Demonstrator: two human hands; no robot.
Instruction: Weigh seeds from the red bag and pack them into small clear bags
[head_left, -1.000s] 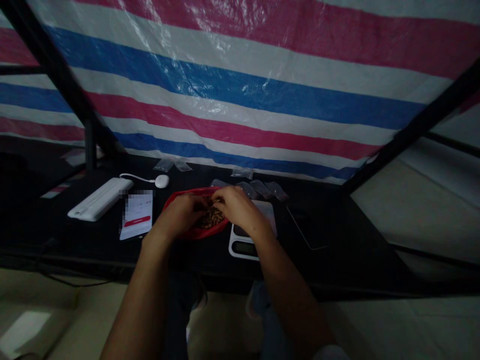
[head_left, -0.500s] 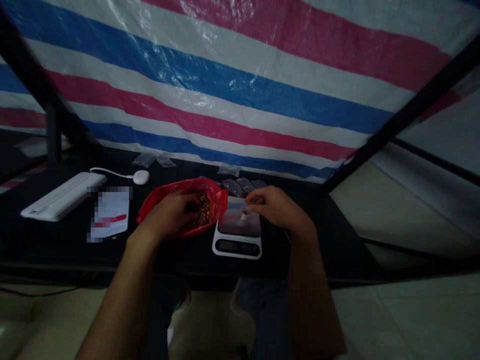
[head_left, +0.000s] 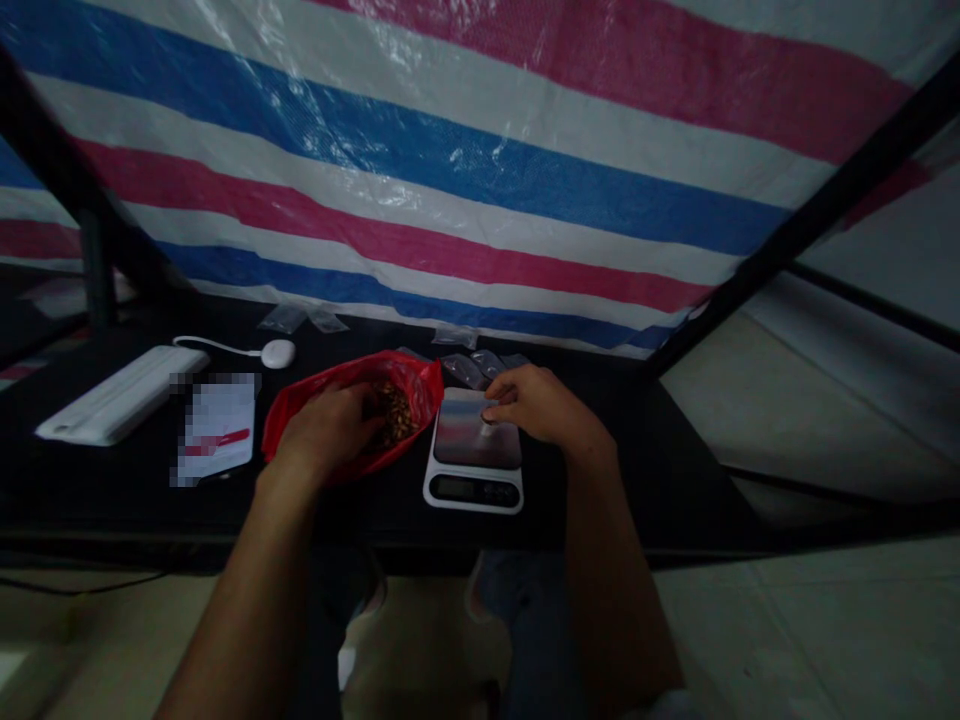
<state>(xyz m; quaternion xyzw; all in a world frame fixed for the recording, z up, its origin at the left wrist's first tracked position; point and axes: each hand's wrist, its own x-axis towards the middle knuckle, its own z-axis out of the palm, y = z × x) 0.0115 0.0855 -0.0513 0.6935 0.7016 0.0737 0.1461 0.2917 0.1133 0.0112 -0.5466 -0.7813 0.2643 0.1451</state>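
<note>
A red plastic bag [head_left: 420, 385] holding small brown pieces [head_left: 395, 412] lies open on the black table [head_left: 637, 470]. My left hand [head_left: 326, 430] is closed on the bag's near edge. To the bag's right stands a white kitchen scale [head_left: 474, 458] with a shiny plate. My right hand [head_left: 536, 405] hovers over the scale's far right part, fingers pinched on a small pale object I cannot make out.
Several small clear pouches [head_left: 480, 368] lie behind the scale. At the left are a white flat device [head_left: 124, 392] with a cable and round puck [head_left: 277, 352], and a white card [head_left: 217, 428]. A striped tarp [head_left: 480, 170] hangs behind; black frame poles [head_left: 795, 235] flank it.
My right hand left the red bag and moved right over the scale plate, then lowered slightly. My left hand stayed on the bag.
</note>
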